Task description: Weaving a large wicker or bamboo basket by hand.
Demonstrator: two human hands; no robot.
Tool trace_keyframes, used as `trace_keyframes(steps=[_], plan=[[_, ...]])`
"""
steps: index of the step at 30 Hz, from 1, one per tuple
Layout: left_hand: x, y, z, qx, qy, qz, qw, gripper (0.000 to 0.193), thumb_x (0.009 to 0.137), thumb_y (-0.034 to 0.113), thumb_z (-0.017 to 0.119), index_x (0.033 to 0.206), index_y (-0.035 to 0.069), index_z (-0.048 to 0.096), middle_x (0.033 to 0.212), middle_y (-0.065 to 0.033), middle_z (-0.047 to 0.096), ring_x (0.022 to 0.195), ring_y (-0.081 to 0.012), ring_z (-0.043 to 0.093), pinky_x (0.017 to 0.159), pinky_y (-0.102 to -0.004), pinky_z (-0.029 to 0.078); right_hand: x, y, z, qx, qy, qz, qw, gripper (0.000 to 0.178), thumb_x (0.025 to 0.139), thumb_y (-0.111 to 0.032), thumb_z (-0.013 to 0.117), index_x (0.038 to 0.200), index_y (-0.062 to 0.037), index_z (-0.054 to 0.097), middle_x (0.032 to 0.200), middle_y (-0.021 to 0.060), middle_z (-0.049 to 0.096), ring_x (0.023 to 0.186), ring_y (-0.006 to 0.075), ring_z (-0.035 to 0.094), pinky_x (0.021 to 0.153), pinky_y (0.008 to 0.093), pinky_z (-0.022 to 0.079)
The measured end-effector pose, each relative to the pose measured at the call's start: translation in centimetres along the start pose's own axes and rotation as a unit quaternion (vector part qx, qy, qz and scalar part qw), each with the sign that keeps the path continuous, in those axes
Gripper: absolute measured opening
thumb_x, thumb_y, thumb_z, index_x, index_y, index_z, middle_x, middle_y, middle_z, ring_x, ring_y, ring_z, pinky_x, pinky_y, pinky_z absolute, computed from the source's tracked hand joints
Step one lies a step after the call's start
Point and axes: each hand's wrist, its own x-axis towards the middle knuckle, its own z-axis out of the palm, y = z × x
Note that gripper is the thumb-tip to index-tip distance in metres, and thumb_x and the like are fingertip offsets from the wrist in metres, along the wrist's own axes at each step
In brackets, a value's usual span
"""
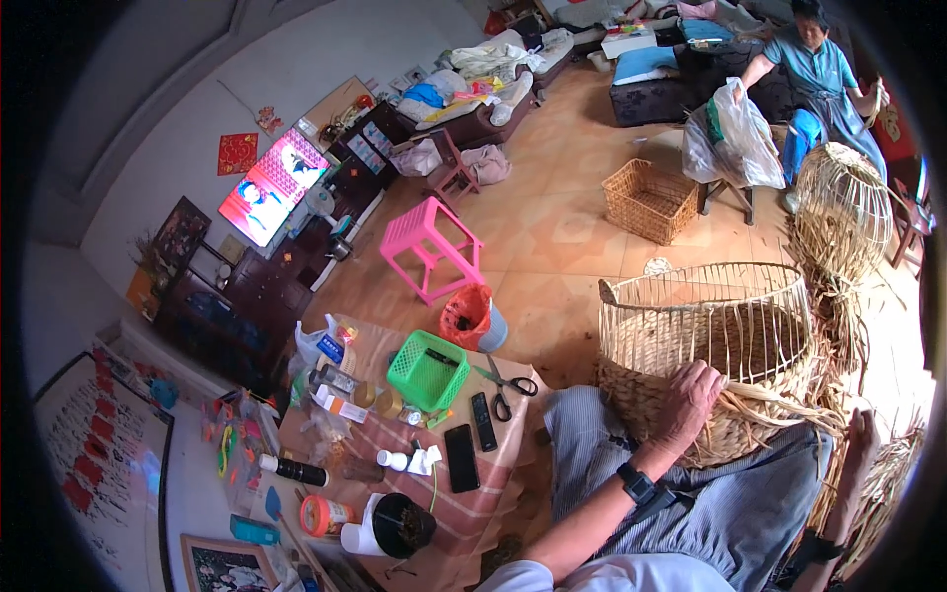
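Note:
A half-woven straw basket rests on my lap, its lower wall braided and its upper stakes bare. My left hand is closed over the top edge of the woven part, on the side near me. From there a loose straw strand runs right along the wall. My right hand is at the right of the basket, seen edge-on, where that strand ends; its fingers look closed on it, though they are partly hidden. Long loose straw lies around my right forearm.
At left, a table bears scissors, a phone, a green basket and jars. Beyond are a bin, pink stool and wicker basket. A person sits far right near another unfinished basket.

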Motion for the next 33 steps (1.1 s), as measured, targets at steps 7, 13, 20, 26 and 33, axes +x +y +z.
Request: trace_keyframes(steps=[7, 13, 20, 26, 33], plan=[[-0.2, 0.2, -1.1, 0.004, -0.006, 0.0, 1.0, 0.016, 0.099, 0.017, 0.064, 0.094, 0.003, 0.061, 0.09, -0.0142, 0.056, 0.09, -0.0349, 0.059, 0.083, -0.0454, 0.049, -9.8, -16.7, 13.7, -0.264, -0.339, -0.252, 0.867, 0.031, 0.07, -0.002, 0.083, 0.095, -0.0044, 0.064, 0.094, 0.0121, 0.063, 0.089, 0.0327, 0.065, 0.073, 0.0413, 0.052], [0.4, 0.8, -0.9, 0.01, -0.013, 0.001, 1.0, 0.017, 0.099, 0.019, 0.063, 0.092, 0.004, 0.06, 0.089, -0.014, 0.057, 0.089, -0.0345, 0.059, 0.084, -0.0452, 0.048, -10.8, -11.2, 17.5, -0.372, -0.321, -0.333, 0.805, 0.034, 0.073, -0.01, 0.08, 0.099, -0.0051, 0.059, 0.097, 0.0131, 0.053, 0.096, 0.0351, 0.058, 0.075, 0.0458, 0.049], [0.1, 0.4, -0.8, 0.019, -0.014, 0.003, 1.0, 0.016, 0.101, 0.019, 0.06, 0.092, 0.005, 0.058, 0.09, -0.0134, 0.057, 0.091, -0.0331, 0.059, 0.084, -0.0445, 0.048, -10.7, -11.8, 17.7, -0.391, -0.363, -0.318, 0.784, 0.028, 0.075, -0.005, 0.073, 0.098, -0.0036, 0.057, 0.097, 0.0152, 0.058, 0.095, 0.0376, 0.061, 0.074, 0.0484, 0.05], [0.3, 0.3, -0.7, 0.005, -0.004, 0.006, 1.0, 0.016, 0.099, 0.018, 0.063, 0.091, 0.005, 0.059, 0.088, -0.0128, 0.057, 0.087, -0.0326, 0.058, 0.082, -0.0443, 0.048, -11.1, -11.9, 15.7, -0.386, -0.416, -0.231, 0.791, 0.021, 0.081, -0.006, 0.072, 0.094, -0.0024, 0.057, 0.071, 0.0233, 0.064, 0.072, 0.0463, 0.064, 0.068, 0.0535, 0.047], [-0.8, 0.8, -1.0, -0.089, 0.004, -0.05, 0.995, 0.012, 0.094, 0.006, 0.068, 0.106, 0.002, 0.066, 0.107, -0.0143, 0.06, 0.094, -0.0333, 0.062, 0.087, -0.0429, 0.051, -10.4, -16.1, 10.7, -0.247, -0.542, 0.065, 0.8, 0.012, 0.091, -0.004, 0.066, 0.096, 0.0053, 0.062, 0.069, 0.0163, 0.066, 0.06, 0.0257, 0.068, 0.058, 0.0387, 0.049]])
